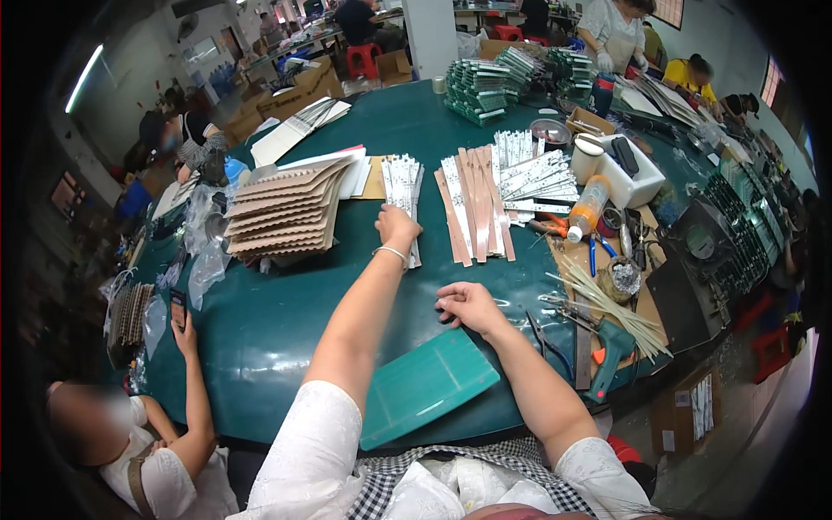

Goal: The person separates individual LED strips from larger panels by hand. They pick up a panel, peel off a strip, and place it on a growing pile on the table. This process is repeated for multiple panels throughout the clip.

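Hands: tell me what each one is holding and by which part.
The left hand grips the near end of a white strip stack. The right hand rests on the green table, holding nothing.

One camera on my head, looking down over my work.

It faces forward and down from above my shoulders, close enough that my forearms rise from the lower edge; my left hand (397, 227) reaches ahead, my right hand (469, 305) lies nearer me. Beyond them the green table (286, 321) curves off, its edges bending toward the dark round rim.
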The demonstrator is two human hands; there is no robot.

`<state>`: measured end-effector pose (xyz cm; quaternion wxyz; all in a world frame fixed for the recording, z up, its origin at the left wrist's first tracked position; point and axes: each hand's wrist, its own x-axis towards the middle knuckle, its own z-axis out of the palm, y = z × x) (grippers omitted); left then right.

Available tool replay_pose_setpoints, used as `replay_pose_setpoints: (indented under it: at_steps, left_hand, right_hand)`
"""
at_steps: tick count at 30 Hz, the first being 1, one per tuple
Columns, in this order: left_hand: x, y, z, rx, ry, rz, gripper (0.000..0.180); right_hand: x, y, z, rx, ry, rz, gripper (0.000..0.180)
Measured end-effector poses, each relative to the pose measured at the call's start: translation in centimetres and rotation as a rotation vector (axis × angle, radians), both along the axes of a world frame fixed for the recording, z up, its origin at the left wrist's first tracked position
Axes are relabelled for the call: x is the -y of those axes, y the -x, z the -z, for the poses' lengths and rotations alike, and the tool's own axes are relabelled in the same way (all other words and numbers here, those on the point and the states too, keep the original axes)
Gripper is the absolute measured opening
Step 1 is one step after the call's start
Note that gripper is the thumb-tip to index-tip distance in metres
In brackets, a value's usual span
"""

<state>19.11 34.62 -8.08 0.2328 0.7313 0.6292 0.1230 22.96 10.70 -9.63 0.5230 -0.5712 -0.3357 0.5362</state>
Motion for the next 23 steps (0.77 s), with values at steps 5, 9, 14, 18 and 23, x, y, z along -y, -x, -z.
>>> replay_pose_setpoints:
  at_steps: [5,9,14,18,23]
  left_hand:
    - [3.0,-1.5,0.0,-0.178,-0.149,-0.053,0.093]
    - [3.2,-0.9,-0.3,-0.166,-0.152,-0.083,0.096]
    - [3.0,1.9,-2.5,0.016,-0.603,0.299,0.067]
    - [-1.2,6.0,-8.5,0.242,-1.04,0.472,0.045]
    - [-6.7,12.9,-14.8,-0.207,-0.606,0.26,0.073]
  right_hand:
    - [0.0,0.1,0.5,-0.005,-0.01,-0.009,0.029]
    - [-0.1,0.4,0.3,-0.013,-0.023,0.004,0.026]
    - [0.1,0.1,0.8,0.0,-0.027,0.007,0.026]
    - [0.0,0.1,0.5,0.009,-0.016,0.016,0.026]
    - [-0.2,0.3,0.5,0.053,0.028,-0.004,0.028]
